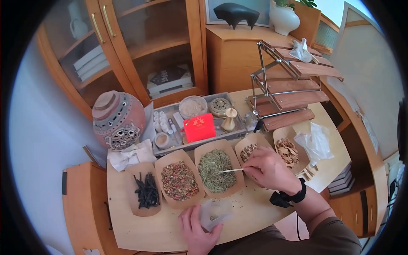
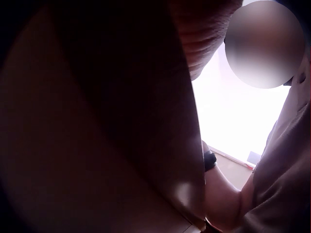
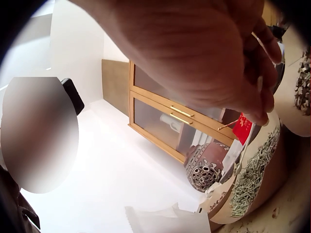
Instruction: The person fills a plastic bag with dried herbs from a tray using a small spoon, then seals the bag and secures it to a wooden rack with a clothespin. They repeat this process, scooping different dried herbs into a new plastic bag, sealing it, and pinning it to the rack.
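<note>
My right hand pinches a thin pale stick between thumb and fingers. The stick's far end is among the dried green herb, in a brown paper tray near the table's middle. At the front edge, my left hand holds a small translucent pouch with its mouth facing up and a little plant matter inside. From the right wrist, the fingers and stick show over the herb, and the pouch appears at the bottom. The left wrist view is mostly dark and hides the grip.
Paper trays of black strips, a reddish floral mix and wood chips flank the herb. Behind them stands a grey tray with a red packet. A patterned jar, wooden rack and plastic bag surround these.
</note>
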